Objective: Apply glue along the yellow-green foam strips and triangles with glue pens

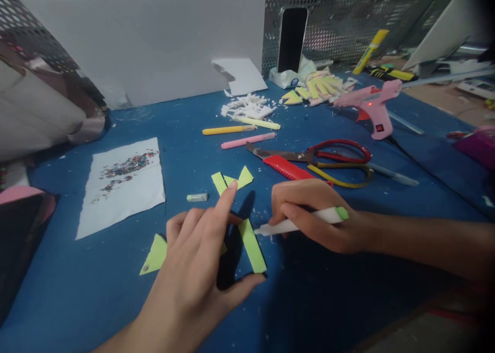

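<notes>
My right hand (315, 216) grips a white marker (325, 216) with a green end, its tip against the right edge of a small light-green strip (252, 246). The strip is pinched at its two ends by my left hand (201, 255), the thumb at the near end and a finger at the far end; the index finger points forward. Just beyond lie small green cut pieces (245, 178), partly behind that index finger. A green triangular piece (155, 255) with a dark spot rests left of the hand. The marker's clear cap (197, 197) lies on the blue table.
Red-handled scissors (340, 152) and a red cutter (288, 167) lie beyond my right hand. Farther back are a pink glue gun (379, 105), pink (247, 140) and yellow (228, 130) markers, white scraps (247, 105) and a phone (293, 39). Glitter-covered paper (124, 208) lies left.
</notes>
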